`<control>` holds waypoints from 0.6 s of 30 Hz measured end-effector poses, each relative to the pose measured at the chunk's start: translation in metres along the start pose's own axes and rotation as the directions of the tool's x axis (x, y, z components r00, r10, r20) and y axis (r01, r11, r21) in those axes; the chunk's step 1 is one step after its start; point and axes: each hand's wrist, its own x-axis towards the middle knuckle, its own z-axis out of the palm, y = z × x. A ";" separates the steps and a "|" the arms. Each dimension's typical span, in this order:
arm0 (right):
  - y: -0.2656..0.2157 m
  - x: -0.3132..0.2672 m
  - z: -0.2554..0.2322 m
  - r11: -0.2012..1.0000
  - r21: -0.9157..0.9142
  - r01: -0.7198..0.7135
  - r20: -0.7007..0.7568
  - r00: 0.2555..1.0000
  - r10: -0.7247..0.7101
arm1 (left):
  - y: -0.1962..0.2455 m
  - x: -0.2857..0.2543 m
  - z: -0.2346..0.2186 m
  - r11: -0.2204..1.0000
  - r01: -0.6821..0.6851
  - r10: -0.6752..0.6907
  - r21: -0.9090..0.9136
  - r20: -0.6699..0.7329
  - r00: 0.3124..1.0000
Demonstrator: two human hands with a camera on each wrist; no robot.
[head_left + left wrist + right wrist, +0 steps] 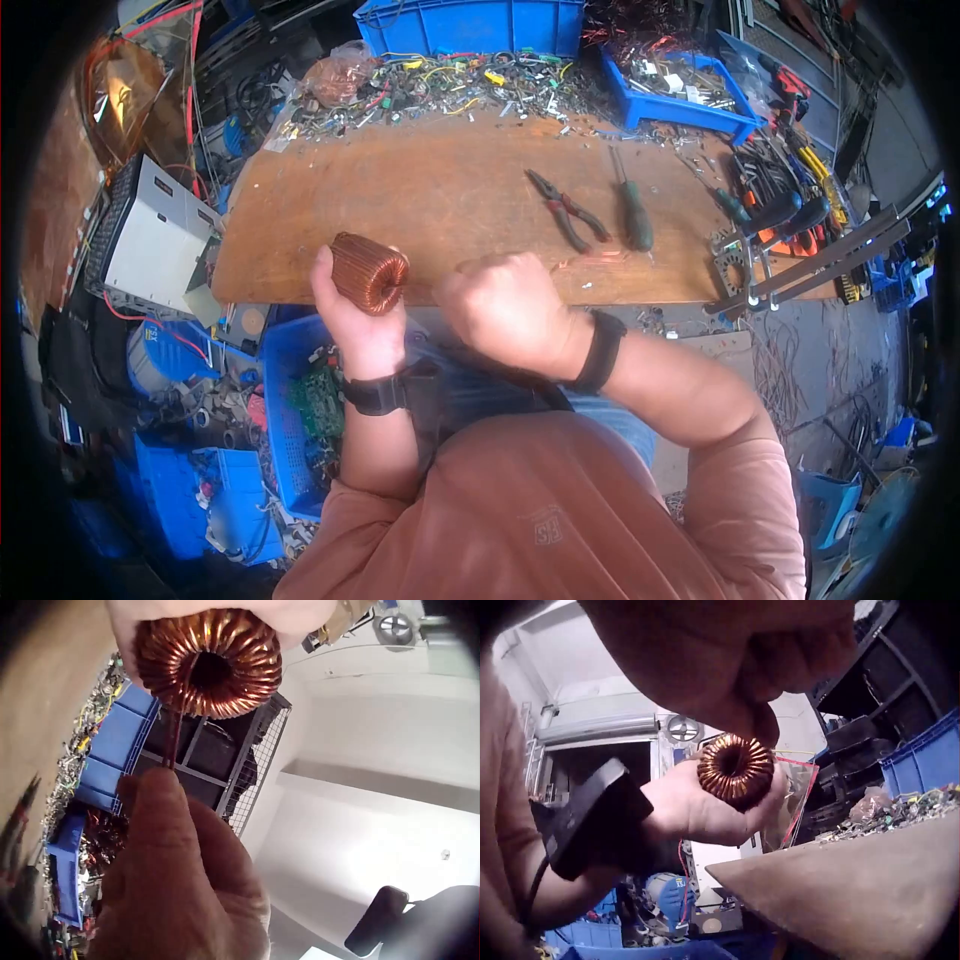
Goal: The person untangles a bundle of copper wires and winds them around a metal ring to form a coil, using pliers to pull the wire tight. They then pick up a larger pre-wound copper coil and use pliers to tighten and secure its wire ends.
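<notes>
A toroidal coil [368, 274] wound with copper wire lies in the grip of my left hand [362, 325], above the table's near edge. In the left wrist view its round end with the dark centre hole faces the camera. From that hole a short doubled length of copper wire [173, 739] runs out to my right hand [176, 855], whose thumb and fingers pinch it. Seen from the head, the right hand [515, 310] is curled, a short way right of the coil. The left fingers wrap the coil's side in the right wrist view.
Pliers [568, 212] and a screwdriver [634, 205] lie on the wooden table [430, 190]. Scrap parts [470, 90] are heaped along its back, near a blue bin [470, 28] and a blue tray [685, 110]. A clamp [800, 260] sits at the right edge.
</notes>
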 end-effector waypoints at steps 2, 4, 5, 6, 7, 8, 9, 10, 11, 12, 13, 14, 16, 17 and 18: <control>-0.002 0.002 -0.004 1.000 -0.003 0.002 0.029 1.000 -0.002 | 0.000 -0.002 -0.001 1.000 0.000 -0.001 0.005 0.024 1.000; -0.009 -0.002 -0.004 1.000 0.003 -0.011 0.036 0.999 0.011 | -0.002 -0.003 -0.007 1.000 0.013 -0.013 -0.008 0.012 1.000; -0.010 -0.002 -0.005 1.000 -0.006 -0.005 0.033 0.999 0.006 | -0.004 -0.001 -0.009 1.000 0.016 -0.016 -0.019 0.010 1.000; -0.012 -0.003 -0.005 1.000 -0.011 -0.002 0.031 1.000 0.002 | -0.006 0.000 -0.013 0.999 0.021 -0.020 -0.033 0.017 1.000; -0.013 -0.003 -0.005 1.000 -0.015 0.002 0.028 1.000 -0.002 | -0.007 0.002 -0.018 0.999 0.025 -0.024 -0.045 0.023 0.999; -0.011 -0.003 -0.004 1.000 -0.007 0.015 0.014 1.000 -0.015 | -0.007 0.002 -0.020 0.998 0.027 -0.025 -0.060 0.030 0.999; -0.006 -0.005 -0.001 1.000 0.002 0.025 0.000 1.000 -0.025 | -0.006 0.001 -0.020 0.999 0.006 -0.004 -0.047 0.042 0.999; -0.001 -0.008 0.002 0.999 0.008 0.037 -0.013 0.999 -0.037 | -0.005 -0.002 -0.017 0.999 -0.016 0.018 -0.035 0.055 0.998; 0.005 -0.010 0.005 0.998 -0.002 0.065 -0.051 0.997 -0.065 | -0.003 -0.005 -0.012 0.999 -0.041 0.043 -0.027 0.069 0.997; 0.013 -0.013 0.008 0.995 -0.013 0.100 -0.087 0.991 -0.101 | 0.000 -0.010 -0.007 0.999 -0.043 0.045 -0.023 0.125 0.991; 0.020 -0.013 0.009 0.989 -0.026 0.143 -0.122 0.982 -0.145 | 0.004 -0.018 -0.001 0.998 -0.051 0.054 -0.024 0.181 0.982; 0.021 -0.012 0.009 0.989 -0.016 0.147 -0.196 0.969 -0.147 | 0.009 -0.022 0.007 0.998 -0.060 0.065 -0.027 0.239 0.969; 0.016 -0.008 0.004 0.991 0.024 0.130 -0.286 0.951 -0.117 | 0.022 -0.031 0.024 0.994 -0.069 0.099 -0.085 0.432 0.896; 0.013 -0.005 0.001 0.990 0.044 0.131 -0.327 0.939 -0.109 | 0.026 -0.032 0.029 0.990 -0.078 0.128 -0.117 0.522 0.843; 0.013 -0.004 0.002 0.989 0.067 0.134 -0.381 0.919 -0.098 | 0.029 -0.031 0.031 0.993 -0.032 0.091 -0.115 0.556 0.826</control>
